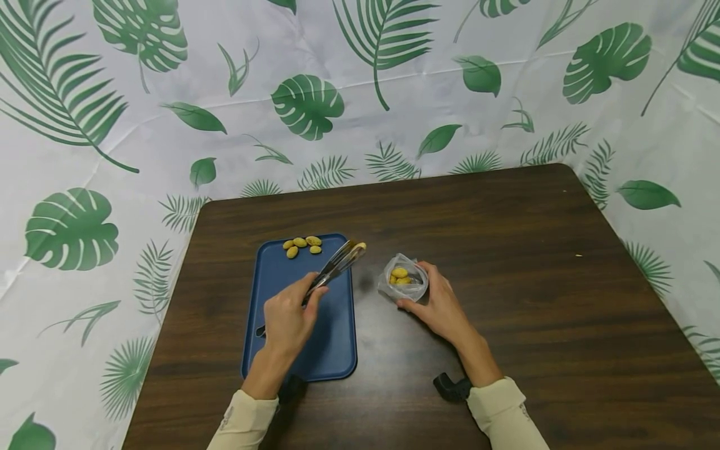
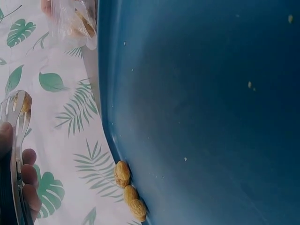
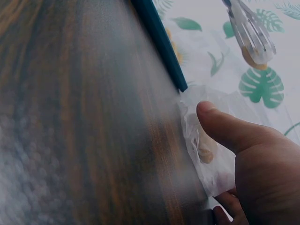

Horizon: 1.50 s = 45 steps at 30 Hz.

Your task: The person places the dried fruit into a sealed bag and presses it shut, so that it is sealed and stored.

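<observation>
Over the blue tray [image 1: 332, 337], my left hand [image 1: 290, 312] grips metal tongs [image 1: 335, 262]. A small yellow-brown, nut-like piece [image 2: 27, 101] is pinched between the tong tips, raised above the tray's right edge. My right hand [image 1: 441, 306] holds a clear plastic bag [image 1: 384, 287] by its side, thumb and fingers around it, on the table right of the tray. The bag's mouth is open upward, and several yellow pieces [image 1: 400, 273] lie inside. More such pieces [image 1: 300, 242] sit at the tray's far end.
The dark wooden table [image 1: 506, 250] extends right of the bag, with a tiny crumb [image 1: 579, 255] on it. Small crumbs [image 2: 250, 85] dot the tray. A white leaf-print cloth [image 1: 394, 94] hangs behind the table.
</observation>
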Available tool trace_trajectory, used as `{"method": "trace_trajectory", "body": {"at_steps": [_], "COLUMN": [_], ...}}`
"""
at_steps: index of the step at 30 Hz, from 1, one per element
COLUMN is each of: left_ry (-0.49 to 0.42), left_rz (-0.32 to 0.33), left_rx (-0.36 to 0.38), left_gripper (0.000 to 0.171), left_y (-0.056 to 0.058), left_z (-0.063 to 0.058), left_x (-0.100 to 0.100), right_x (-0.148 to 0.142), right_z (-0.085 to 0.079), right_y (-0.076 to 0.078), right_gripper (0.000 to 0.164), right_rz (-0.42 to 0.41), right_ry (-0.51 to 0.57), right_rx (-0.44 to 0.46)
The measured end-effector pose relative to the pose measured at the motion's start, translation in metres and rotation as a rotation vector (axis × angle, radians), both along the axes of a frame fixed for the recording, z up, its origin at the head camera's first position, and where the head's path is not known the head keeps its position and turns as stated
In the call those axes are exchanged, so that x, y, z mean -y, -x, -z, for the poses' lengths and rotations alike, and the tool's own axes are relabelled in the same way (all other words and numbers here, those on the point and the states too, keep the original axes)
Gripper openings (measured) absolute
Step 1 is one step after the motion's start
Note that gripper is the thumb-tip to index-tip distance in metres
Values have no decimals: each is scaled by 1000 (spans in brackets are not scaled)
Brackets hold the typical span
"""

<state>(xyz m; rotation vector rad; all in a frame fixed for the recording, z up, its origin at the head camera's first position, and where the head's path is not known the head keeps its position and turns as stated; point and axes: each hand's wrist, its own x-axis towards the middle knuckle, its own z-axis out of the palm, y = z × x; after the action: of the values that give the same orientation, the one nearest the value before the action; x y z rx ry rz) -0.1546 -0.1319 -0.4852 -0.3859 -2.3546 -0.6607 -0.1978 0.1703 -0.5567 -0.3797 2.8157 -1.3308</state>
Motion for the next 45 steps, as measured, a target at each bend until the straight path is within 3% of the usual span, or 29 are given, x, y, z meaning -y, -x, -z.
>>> {"method": "trace_trajectory", "body": {"at_steps": [27,45], "left_ry": [36,67], "left_rz": [69,81], "left_rx": [23,64], "left_gripper": [31,32], "left_y": [-2,-4], "left_z": [3,5], "left_x": [-16,-26], "right_x": [-2,-1], "right_z": [2,1], "right_y": [2,1], "right_gripper": [93,92], "right_rz": [1,-12], "right_ry": [2,8], "right_rx": [-10,-15]}}
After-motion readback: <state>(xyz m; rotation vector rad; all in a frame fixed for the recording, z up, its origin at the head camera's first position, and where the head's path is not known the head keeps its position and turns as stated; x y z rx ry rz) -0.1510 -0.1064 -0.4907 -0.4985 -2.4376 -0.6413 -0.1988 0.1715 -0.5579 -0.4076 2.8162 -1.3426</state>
